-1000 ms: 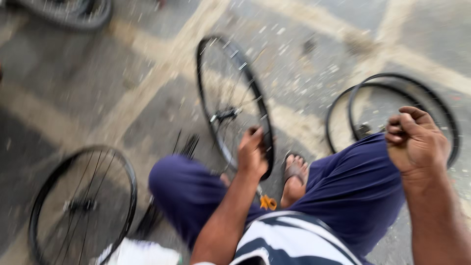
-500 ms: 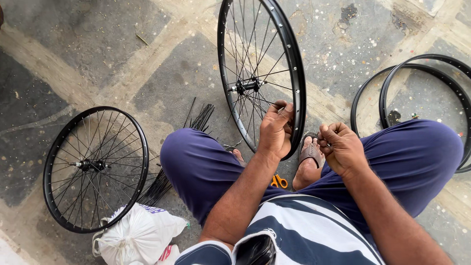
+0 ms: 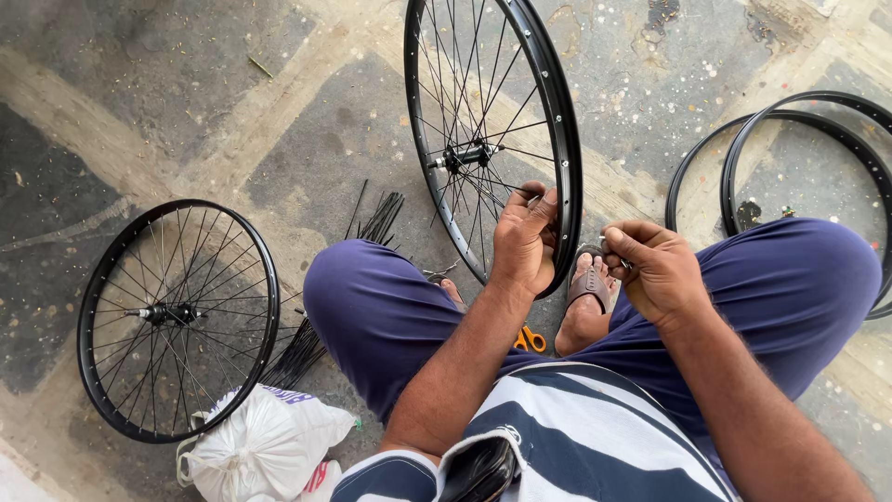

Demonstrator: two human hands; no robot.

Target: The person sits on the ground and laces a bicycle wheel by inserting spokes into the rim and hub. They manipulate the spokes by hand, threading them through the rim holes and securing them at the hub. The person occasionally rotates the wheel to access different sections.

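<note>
Head view: right hand (image 3: 655, 274) has come down from raised to pinch a small part beside the left hand (image 3: 525, 237), which still grips the upright spoked wheel (image 3: 492, 139) at frame center.

Grey stone floor (image 3: 139, 84) (speckled, pale-jointed) in daylight.
</note>
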